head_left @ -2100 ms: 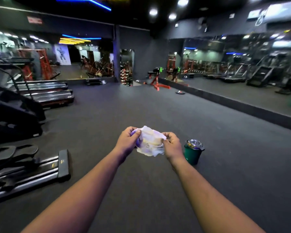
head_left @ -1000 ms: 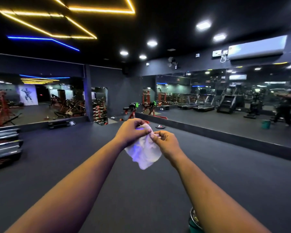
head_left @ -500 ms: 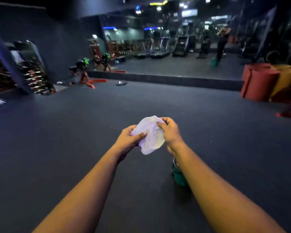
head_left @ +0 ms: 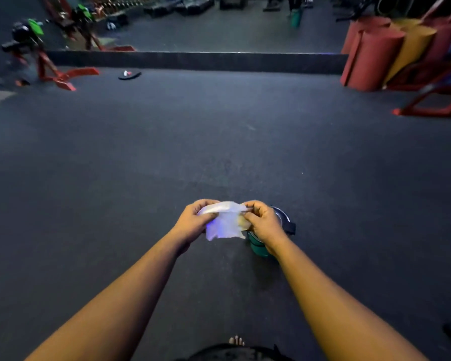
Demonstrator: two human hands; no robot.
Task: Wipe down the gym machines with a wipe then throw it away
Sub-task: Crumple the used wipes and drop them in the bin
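A crumpled white wipe [head_left: 225,221] is stretched between both my hands above the dark gym floor. My left hand [head_left: 194,221] pinches its left edge, and my right hand [head_left: 262,222] pinches its right edge. Just behind and below my right hand stands a small green bin [head_left: 258,247] with a shiny rim, partly hidden by my wrist. A red-framed gym machine [head_left: 50,66] with green parts stands far off at the upper left.
Rolled red and yellow mats [head_left: 375,53] lean at the upper right beside a red frame [head_left: 432,105]. A low dark ledge [head_left: 193,62] under a mirror crosses the back. A small dark object [head_left: 129,74] lies on the floor. My bare toes [head_left: 236,341] show at the bottom.
The view swung from the left machines up to the ceiling, then right and down to the floor. Both hands kept hold of the wipe, which is now pulled wider. The bin shows beside my right hand.
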